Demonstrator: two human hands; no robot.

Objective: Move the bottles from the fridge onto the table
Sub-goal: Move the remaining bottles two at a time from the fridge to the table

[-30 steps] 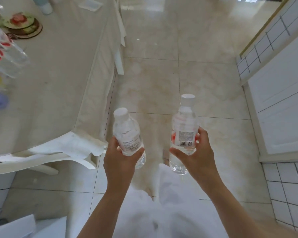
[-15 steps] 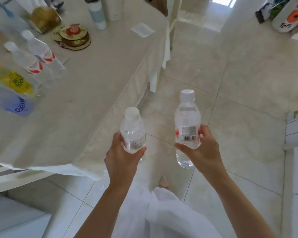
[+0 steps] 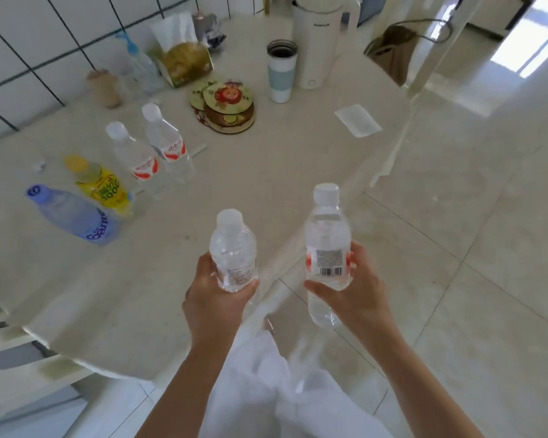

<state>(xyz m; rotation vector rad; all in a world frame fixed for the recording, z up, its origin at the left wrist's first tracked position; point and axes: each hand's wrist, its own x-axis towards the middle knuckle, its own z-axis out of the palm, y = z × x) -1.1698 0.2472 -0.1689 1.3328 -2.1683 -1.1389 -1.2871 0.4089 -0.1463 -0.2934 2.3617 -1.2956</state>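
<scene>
Glossy tiles point(image 3: 487, 216), clear ribbed bottles point(image 3: 233, 251).

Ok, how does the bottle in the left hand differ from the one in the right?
The left-hand bottle looks shorter and squatter; the right-hand bottle looks taller. The left-hand bottle's label is pale, with small print; the right-hand bottle's shows red patches and a barcode. The left hand holds its bottle over the table edge; the right hand holds its over the floor. Both are clear, white-capped and near upright.
</scene>
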